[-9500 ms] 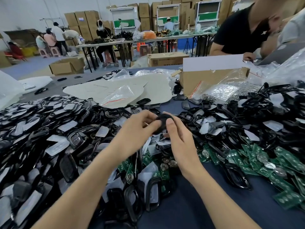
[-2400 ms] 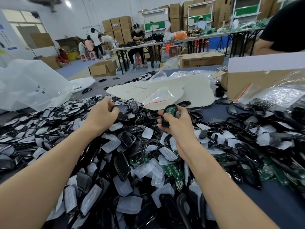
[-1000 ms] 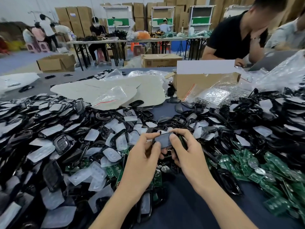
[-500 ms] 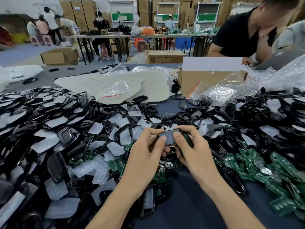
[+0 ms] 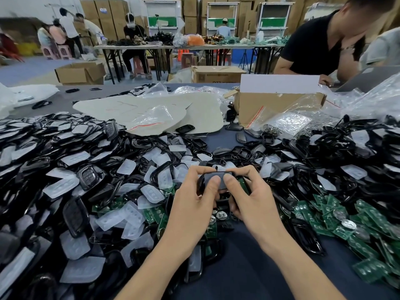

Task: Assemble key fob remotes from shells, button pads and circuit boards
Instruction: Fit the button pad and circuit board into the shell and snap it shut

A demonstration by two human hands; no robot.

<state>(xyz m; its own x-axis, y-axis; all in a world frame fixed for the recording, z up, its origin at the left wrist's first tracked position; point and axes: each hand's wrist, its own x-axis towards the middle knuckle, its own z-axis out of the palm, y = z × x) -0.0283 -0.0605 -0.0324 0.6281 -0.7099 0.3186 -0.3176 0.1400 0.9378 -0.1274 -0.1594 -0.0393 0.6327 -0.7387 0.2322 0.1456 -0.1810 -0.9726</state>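
Both hands hold one black key fob (image 5: 216, 179) above the table's middle. My left hand (image 5: 195, 200) grips its left end and my right hand (image 5: 252, 198) grips its right end, both thumbs pressing on its dark top face. A strip of green circuit board shows at the fob's right edge under my right thumb. Heaps of black shells (image 5: 82, 178) mixed with translucent button pads (image 5: 127, 215) cover the left. Green circuit boards (image 5: 337, 215) with coin cells lie at the right.
A cardboard box (image 5: 270, 105) with plastic bags stands behind the piles, beside white foam sheets (image 5: 138, 109). More black shells (image 5: 357, 148) are heaped at the right. A person in a black shirt (image 5: 320, 46) sits across the dark blue table (image 5: 244, 267).
My left hand came back from the shell pile on the left and joined my right hand on the fob. In the last second both thumbs stay pressed on its top face.
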